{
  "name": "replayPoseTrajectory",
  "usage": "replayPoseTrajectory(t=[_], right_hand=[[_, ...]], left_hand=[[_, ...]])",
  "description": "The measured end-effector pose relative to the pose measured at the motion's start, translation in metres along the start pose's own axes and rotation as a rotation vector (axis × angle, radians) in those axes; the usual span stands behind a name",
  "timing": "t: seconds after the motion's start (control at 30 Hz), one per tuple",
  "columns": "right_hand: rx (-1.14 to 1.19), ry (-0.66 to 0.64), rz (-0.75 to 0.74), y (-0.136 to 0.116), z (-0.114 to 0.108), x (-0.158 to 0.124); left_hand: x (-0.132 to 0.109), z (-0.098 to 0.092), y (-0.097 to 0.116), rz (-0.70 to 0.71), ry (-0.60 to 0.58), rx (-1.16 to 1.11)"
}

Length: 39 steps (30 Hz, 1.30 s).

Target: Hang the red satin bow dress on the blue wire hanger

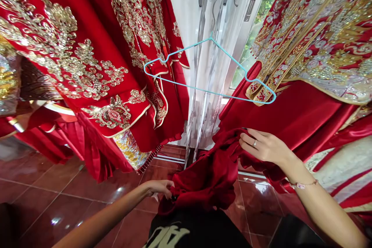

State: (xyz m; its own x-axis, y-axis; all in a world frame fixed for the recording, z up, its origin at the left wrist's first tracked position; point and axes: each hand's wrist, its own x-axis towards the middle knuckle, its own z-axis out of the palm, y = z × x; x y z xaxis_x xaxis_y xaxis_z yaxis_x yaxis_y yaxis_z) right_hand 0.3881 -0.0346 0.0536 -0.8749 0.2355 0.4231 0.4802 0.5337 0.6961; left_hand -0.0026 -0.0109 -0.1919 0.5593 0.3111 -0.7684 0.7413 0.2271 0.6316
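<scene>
A dark red satin garment (212, 170) with ruffled edges is stretched between my two hands, in front of my body. My left hand (161, 189) grips its near left edge, fingers closed on the cloth. On the far right edge, my right hand (260, 145) pinches the gathered fabric; a ring and a bracelet show on that arm. Above the garment hangs a light blue wire hanger (210, 40) with nothing on it, its hook near a metal rail. Whether the garment is a skirt or something else I cannot tell.
Red embroidered gowns (87, 66) with gold sequins hang on the left. More beaded red and gold gowns (328, 38) hang on the right. Behind the hanger are a white curtain (186, 4), metal stand poles and a window frame (250, 11). Glossy red tiles (72, 197) cover the floor.
</scene>
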Motion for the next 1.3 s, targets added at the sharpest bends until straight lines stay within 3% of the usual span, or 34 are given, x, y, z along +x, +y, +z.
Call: replayPoseTrajectory(t=[0.2, 0.43, 0.77, 0.93, 1.1, 1.2, 1.3], right_hand=[[0.013, -0.006, 0.003, -0.006, 0.002, -0.001], [0.004, 0.007, 0.007, -0.008, 0.007, 0.004], [-0.011, 0.021, 0.013, -0.014, 0.009, 0.004], [-0.016, 0.021, 0.013, -0.016, 0.007, 0.004], [-0.009, 0.029, 0.032, -0.019, 0.008, -0.001], [0.001, 0.052, 0.046, -0.02, 0.008, 0.0], [0.002, 0.074, 0.05, -0.022, 0.006, 0.009]], left_hand=[[0.006, 0.001, -0.017, 0.012, 0.007, 0.028], [0.008, 0.01, -0.031, 0.036, -0.139, 0.126], [0.013, 0.032, -0.018, 0.193, 0.195, -0.216], [-0.002, 0.006, 0.007, 0.305, 0.438, -0.315], [-0.051, -0.024, 0.049, 0.411, 0.54, -0.374], [-0.078, -0.023, 0.093, 0.527, 0.581, -0.33], [-0.086, -0.005, 0.147, 0.74, 0.589, -0.247]])
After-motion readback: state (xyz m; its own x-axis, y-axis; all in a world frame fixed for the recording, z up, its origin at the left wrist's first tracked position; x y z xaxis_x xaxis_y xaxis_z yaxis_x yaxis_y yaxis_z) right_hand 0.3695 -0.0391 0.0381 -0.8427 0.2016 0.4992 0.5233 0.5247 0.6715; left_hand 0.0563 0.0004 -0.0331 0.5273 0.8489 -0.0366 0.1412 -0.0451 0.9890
